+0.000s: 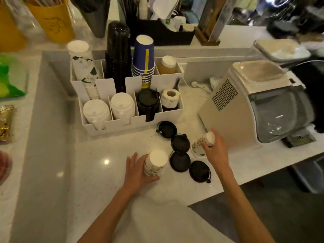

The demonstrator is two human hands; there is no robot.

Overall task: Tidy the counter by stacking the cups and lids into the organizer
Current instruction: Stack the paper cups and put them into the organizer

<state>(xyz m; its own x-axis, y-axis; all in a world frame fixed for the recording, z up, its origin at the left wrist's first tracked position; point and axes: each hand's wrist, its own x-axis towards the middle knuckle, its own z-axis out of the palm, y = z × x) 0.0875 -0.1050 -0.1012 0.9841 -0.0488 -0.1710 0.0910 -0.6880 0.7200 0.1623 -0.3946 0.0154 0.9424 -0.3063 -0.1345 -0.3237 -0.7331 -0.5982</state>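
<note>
**cupstacker99:** Left hand (pixel 138 171) is wrapped around an upside-down white paper cup with a speckled print (pixel 155 163), standing on the white marble tabletop (pixel 98 172). Right hand (pixel 214 148) grips a second printed paper cup (pixel 203 143), tilted, rim near the tabletop.

**lidlord:** Risk I see: four flat black plastic lids (pixel 180 142) lie loose between the hands. Swing either cup across and a wrist could knock one off the edge. Also the white slotted organizer (pixel 133 120) looks nearly full, so forcing cups onto the tall leaning printed stack (pixel 83 67) might topple it.
</note>
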